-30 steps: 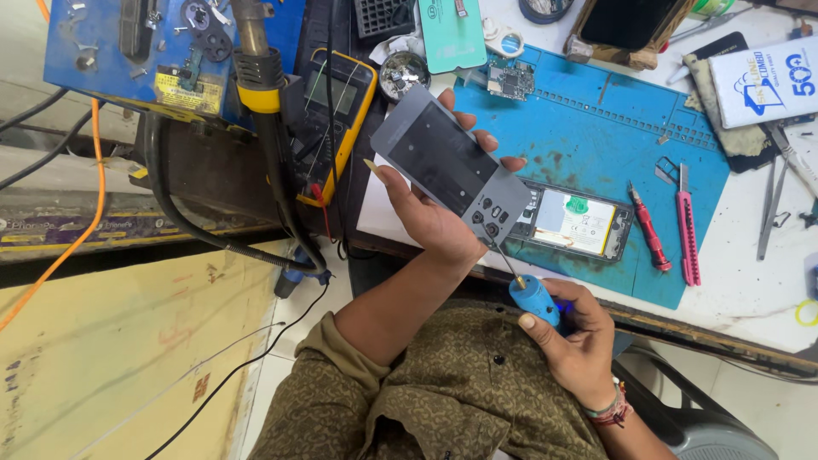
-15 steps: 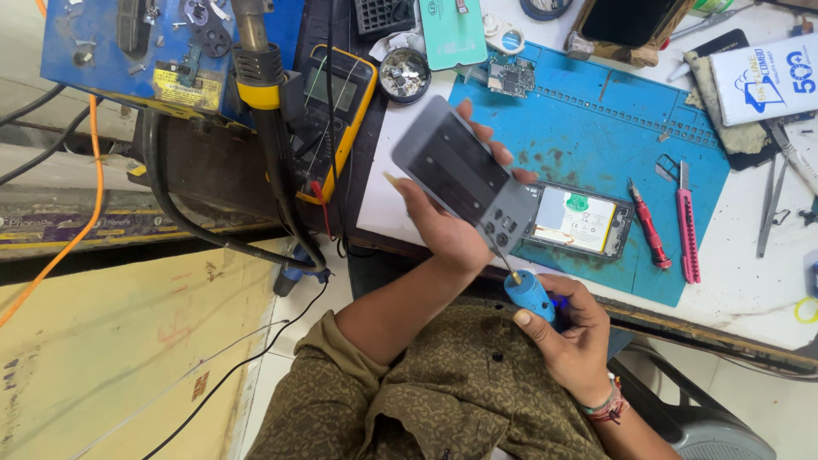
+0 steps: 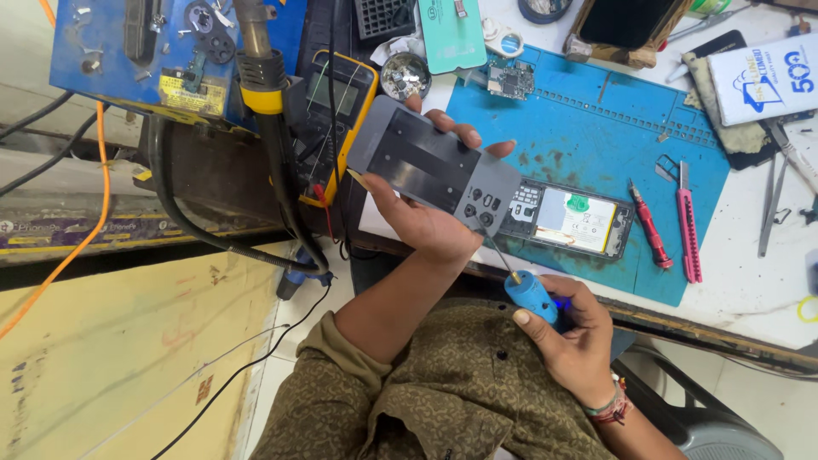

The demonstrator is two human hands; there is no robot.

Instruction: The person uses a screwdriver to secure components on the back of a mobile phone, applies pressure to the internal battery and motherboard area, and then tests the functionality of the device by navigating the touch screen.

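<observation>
Grey back cover (image 3: 430, 170) is off the phone, gripped in the left hand (image 3: 426, 226) over the worktop's front edge. Right hand (image 3: 571, 332) clutches a blue screwdriver (image 3: 524, 290), tip at the cover. Opened phone (image 3: 567, 217) lies on the blue mat (image 3: 596, 119), battery exposed, nothing reassembled yet.

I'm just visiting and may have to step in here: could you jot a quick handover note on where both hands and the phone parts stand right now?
Left hand: holds the grey phone back cover up over the bench edge, camera holes toward the person.
Right hand: grips the blue-handled screwdriver, its thin tip angled up by the cover's camera end; contact cannot be told.
On the blue work mat: the opened phone body, battery showing; a red screwdriver and pink knife beside it.
Done: cover is off the phone.
Left: phone lies open, cover not refitted.
</observation>
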